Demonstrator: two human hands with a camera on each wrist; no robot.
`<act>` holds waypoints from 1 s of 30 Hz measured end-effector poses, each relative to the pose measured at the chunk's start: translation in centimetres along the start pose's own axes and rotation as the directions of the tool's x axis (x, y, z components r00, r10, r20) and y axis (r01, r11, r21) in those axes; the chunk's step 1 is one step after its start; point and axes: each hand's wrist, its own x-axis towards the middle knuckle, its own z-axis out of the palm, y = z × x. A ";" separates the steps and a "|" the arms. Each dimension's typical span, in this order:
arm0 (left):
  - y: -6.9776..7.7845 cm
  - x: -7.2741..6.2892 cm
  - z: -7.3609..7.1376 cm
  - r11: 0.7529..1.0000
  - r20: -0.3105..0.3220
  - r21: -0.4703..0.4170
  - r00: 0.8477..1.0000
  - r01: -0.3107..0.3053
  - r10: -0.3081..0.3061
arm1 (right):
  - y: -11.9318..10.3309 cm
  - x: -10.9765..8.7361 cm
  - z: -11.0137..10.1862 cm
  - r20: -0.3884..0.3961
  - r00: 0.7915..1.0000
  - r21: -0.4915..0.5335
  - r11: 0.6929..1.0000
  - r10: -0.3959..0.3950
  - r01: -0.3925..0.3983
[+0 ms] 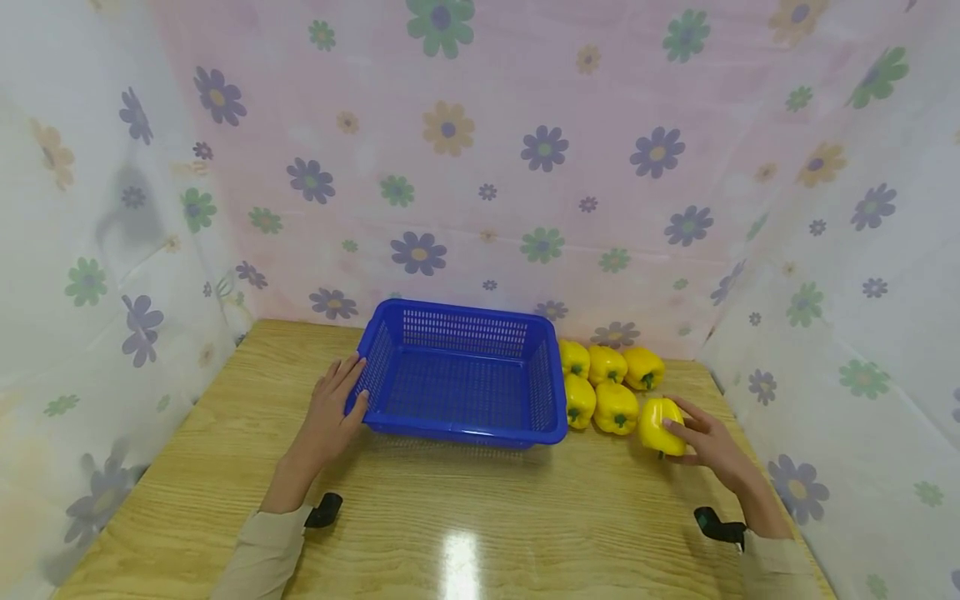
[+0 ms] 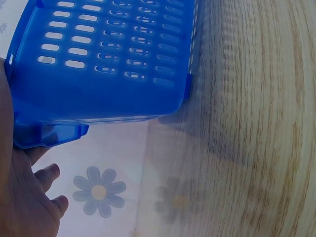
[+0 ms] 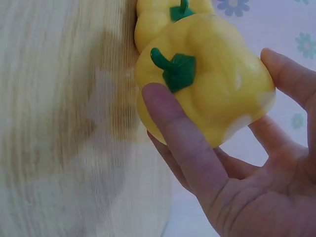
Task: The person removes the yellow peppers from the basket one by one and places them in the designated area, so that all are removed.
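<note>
A blue plastic basket (image 1: 457,387) with slotted walls stands on the table, nothing inside it. My left hand (image 1: 335,408) rests against its left rim, fingers fairly straight on the edge and thumb near the front corner. From the left wrist, the basket's outer wall (image 2: 108,74) shows, and part of my left hand (image 2: 27,192) passes behind the rim. To the right, my right hand (image 1: 705,442) holds a yellow bell pepper (image 1: 658,423) between thumb and fingers. Its green stem (image 3: 178,71) faces the right wrist camera; my right hand (image 3: 247,173) wraps its side.
Several more yellow bell peppers (image 1: 617,408) lie in two rows close against the basket's right side. The wooden table (image 1: 420,517) backs onto a flowered curtain (image 1: 480,167), with similar sheets at left and right.
</note>
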 end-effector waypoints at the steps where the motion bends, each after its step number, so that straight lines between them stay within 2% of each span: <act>1: 0.0 0.0 0.0 1.000 0.000 0.000 1.000 -0.001 0.001 | 0.1 0.3 -0.2 -0.001 1.000 -0.006 1.000 0.008 -0.008; 11: 0.0 0.0 -0.1 1.000 0.008 -0.018 1.000 0.008 -0.008 | 0.5 2.4 -1.8 0.082 0.994 -0.053 0.997 0.067 -0.062; 23: 0.1 0.0 -0.1 1.000 0.013 -0.020 1.000 0.013 -0.013 | 0.1 4.1 -2.7 0.182 0.973 -0.059 0.989 0.144 -0.135; 30: 0.2 0.0 -0.1 1.000 0.012 -0.013 1.000 0.010 -0.010 | 0.3 4.5 -2.8 0.165 0.972 -0.080 0.985 0.167 -0.156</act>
